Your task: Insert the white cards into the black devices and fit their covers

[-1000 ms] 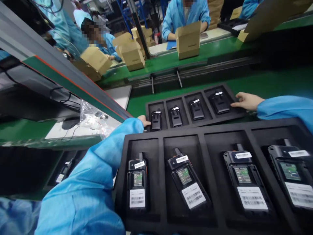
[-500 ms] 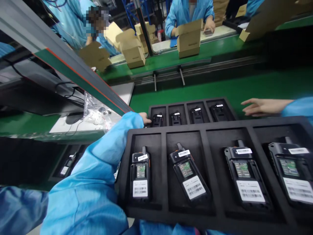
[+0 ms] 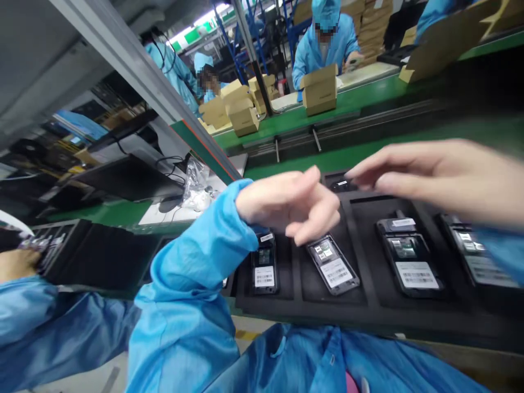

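My left hand (image 3: 292, 204) hovers over the left half of a black foam tray (image 3: 368, 305). Its fingers curl loosely, and nothing shows between them. My right hand (image 3: 442, 172) reaches in from the right above the same tray, smeared by motion, fingers stretched out. Several black handheld radios lie in separate compartments, with barcode labels and open backs: a left radio (image 3: 265, 265), a tilted radio (image 3: 333, 265), another radio (image 3: 409, 256) and a right radio (image 3: 481, 251) partly under my right arm. Behind, a further radio (image 3: 339, 184) shows in a mostly hidden tray.
A green conveyor (image 3: 295, 166) runs behind the trays. Small cartons (image 3: 319, 93) stand across the line, where co-workers sit. A metal post (image 3: 143, 71) slants at left, near a monitor (image 3: 126, 180) and plastic bags (image 3: 196, 185). Another person's hand (image 3: 18, 265) touches a tray at far left.
Both hands have come back from beside the rear tray to above the front tray. The front tray now sits lower in view, covering more of the rear one. The camera view has shifted.
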{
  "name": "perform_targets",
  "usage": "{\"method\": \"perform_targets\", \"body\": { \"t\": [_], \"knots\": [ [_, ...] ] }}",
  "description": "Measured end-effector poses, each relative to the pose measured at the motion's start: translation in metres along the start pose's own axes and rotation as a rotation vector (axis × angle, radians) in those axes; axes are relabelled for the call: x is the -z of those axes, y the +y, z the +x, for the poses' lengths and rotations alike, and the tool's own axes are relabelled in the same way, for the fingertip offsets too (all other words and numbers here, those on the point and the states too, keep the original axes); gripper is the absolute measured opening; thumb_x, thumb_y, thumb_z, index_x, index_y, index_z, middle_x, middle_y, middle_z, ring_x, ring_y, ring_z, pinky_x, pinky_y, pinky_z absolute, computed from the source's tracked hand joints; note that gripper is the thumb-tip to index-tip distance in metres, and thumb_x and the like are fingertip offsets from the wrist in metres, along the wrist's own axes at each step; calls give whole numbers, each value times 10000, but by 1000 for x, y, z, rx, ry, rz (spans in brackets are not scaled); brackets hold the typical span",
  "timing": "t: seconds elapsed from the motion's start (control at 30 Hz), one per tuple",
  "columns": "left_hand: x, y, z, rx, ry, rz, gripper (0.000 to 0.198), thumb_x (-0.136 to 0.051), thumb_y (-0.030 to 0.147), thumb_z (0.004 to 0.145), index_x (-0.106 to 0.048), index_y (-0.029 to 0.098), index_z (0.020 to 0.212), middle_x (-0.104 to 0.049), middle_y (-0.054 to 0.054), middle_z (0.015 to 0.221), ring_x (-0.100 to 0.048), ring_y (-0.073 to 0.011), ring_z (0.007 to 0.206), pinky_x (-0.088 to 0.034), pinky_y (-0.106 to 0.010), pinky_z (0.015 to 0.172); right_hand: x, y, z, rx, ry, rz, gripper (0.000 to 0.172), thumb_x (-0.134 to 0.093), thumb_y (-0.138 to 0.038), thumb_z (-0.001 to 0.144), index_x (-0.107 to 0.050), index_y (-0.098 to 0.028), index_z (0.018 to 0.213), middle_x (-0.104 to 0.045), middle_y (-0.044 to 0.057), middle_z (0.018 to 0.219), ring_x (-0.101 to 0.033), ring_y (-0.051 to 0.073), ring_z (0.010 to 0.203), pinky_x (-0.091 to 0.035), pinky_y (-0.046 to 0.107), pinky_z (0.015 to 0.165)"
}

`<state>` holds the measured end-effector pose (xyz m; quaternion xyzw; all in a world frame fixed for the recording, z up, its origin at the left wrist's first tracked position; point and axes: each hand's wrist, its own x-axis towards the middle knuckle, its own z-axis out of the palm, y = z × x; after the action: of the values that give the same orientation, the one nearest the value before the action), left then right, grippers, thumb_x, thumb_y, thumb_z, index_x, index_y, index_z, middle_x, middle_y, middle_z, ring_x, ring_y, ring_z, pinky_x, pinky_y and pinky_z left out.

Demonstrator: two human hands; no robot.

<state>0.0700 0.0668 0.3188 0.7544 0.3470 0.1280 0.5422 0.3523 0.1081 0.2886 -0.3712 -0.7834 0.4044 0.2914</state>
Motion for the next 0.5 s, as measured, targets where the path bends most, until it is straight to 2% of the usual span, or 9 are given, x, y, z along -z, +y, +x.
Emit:
{"method": "perform_targets", "body": {
  "t": [0.1,0.2,0.27,0.33,0.4,0.43,0.5],
  "knots": [
    [-23,4,9,-15,-166,-86,823,-273,976,784,-609,266,537,-459,-78,486,-538,-226,553,-558,-475,622,-40,-17,-19,57,-205,200,408,-679,-622,903,-758,-345,1192,-738,-3,1197,-693,238,1104,-582,327,920],
    [-35,9,19,-60,-238,-181,778,-346,938,802,-541,266,461,-397,-59,448,-469,-196,492,-534,-454,585,-51,-22,-30,61,-171,340,331,-721,-562,890,-764,-306,1096,-747,-3,1099,-691,207,1052,-572,283,877],
    [-40,14,25,-76,-252,-196,762,-382,918,807,-542,262,454,-435,-61,467,-437,-176,465,-518,-438,553,-50,-24,-34,36,-109,394,304,-761,-546,859,-754,-260,962,-739,1,960,-686,180,936,-560,265,812],
    [-42,16,28,-66,-241,-184,755,-413,928,782,-568,257,472,-533,-78,536,-458,-171,479,-526,-430,550,-47,-26,-37,9,-57,427,337,-785,-554,833,-720,-224,859,-710,4,836,-661,159,819,-536,259,743],
    [-44,15,30,-51,-199,-163,746,-417,932,772,-639,254,554,-627,-99,649,-542,-192,555,-558,-436,596,-44,-24,-40,1,-1,435,375,-797,-569,814,-699,-208,819,-687,5,779,-632,149,755,-509,261,704],
    [-45,13,30,-52,-157,-148,758,-380,926,793,-689,251,642,-658,-109,710,-587,-207,609,-571,-441,624,-42,-22,-42,1,38,429,385,-801,-576,806,-695,-206,814,-681,7,772,-621,147,743,-500,264,696],
    [-48,8,30,-60,-27,-107,830,-244,889,867,-759,243,946,-700,-124,855,-647,-220,700,-584,-443,659,-38,-16,-46,5,131,389,395,-795,-588,807,-690,-207,819,-679,11,786,-613,151,750,-494,276,701]
  ]
}}
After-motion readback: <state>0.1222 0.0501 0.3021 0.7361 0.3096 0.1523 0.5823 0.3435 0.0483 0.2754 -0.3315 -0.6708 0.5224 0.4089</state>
